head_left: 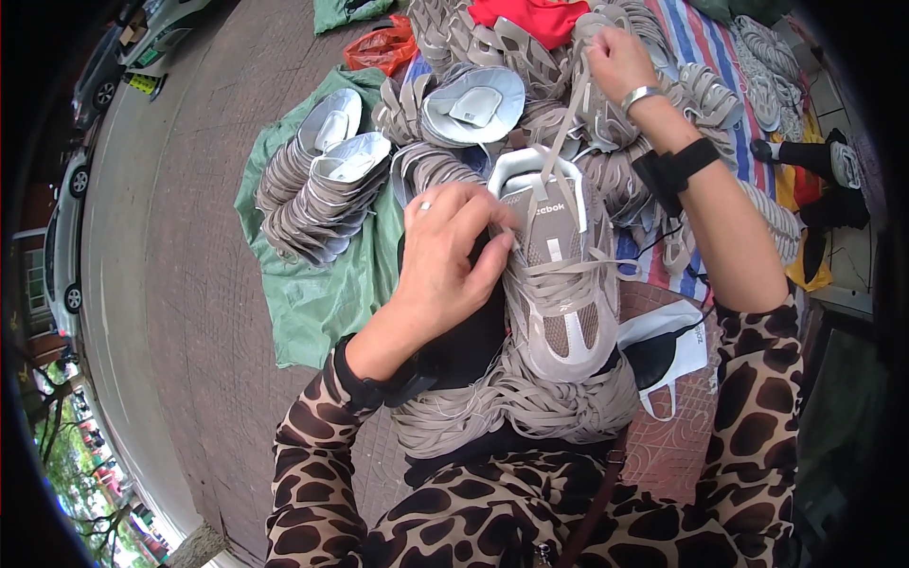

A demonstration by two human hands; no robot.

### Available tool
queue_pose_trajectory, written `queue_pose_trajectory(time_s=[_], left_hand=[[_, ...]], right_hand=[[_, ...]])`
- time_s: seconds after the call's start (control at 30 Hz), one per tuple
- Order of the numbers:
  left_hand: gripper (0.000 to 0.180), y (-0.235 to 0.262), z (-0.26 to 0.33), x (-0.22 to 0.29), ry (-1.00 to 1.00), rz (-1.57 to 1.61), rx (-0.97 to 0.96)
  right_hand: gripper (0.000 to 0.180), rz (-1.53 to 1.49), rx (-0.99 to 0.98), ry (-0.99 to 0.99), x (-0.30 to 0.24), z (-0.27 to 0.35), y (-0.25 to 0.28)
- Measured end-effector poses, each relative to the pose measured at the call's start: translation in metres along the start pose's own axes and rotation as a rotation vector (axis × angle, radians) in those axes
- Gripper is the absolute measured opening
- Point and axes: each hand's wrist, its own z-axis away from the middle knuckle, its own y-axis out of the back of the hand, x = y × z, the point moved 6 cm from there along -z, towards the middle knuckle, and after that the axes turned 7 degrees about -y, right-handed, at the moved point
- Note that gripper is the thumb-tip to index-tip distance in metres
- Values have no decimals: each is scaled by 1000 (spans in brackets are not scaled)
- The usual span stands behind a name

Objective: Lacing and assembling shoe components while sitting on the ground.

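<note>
A grey-beige sneaker (559, 331) lies on my lap, its toe toward me and its padded collar facing away. A flat beige shoelace (567, 133) rises from its upper eyelets, drawn taut to my right hand (620, 64), which is closed on it far out at the upper right. More lace crosses the tongue, with a loose end over the right side. My left hand (445, 251) pinches the sneaker's left eyelet edge with thumb and forefinger; whether lace is also between those fingers is hidden. Below the toe, a thick bundle of beige laces (568, 407) rests across my lap.
Stacked shoe uppers (327, 204) sit on a green sack (312, 312) at left. More uppers (530, 47) pile up ahead on a striped sheet (705, 47). A white paper bag (677, 350) lies right of my lap. A person's foot (772, 151) shows at far right.
</note>
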Motion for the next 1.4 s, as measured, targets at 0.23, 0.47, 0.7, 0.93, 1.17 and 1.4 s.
queue_pose_trajectory(time_s=[0.23,0.47,0.7,0.93,1.17,1.4], left_hand=[[11,-28,-61,18,-405,-271,20],[8,-19,-73,13,-523,-325,-114],[12,-20,-80,1,-374,-474,-75],[24,-18,-33,38,-186,-62,-234],[23,-18,-3,44,-54,-75,4],[17,-16,4,38,27,-13,31]], right_hand=[[17,-377,-196,-22,-17,-5,-9],[24,-582,-873,-94,-68,108,50],[40,-161,-449,432,-134,193,106],[30,-906,-754,-253,-102,194,91],[20,-1141,-928,-234,-102,186,90],[22,-774,-736,-40,-85,122,56]])
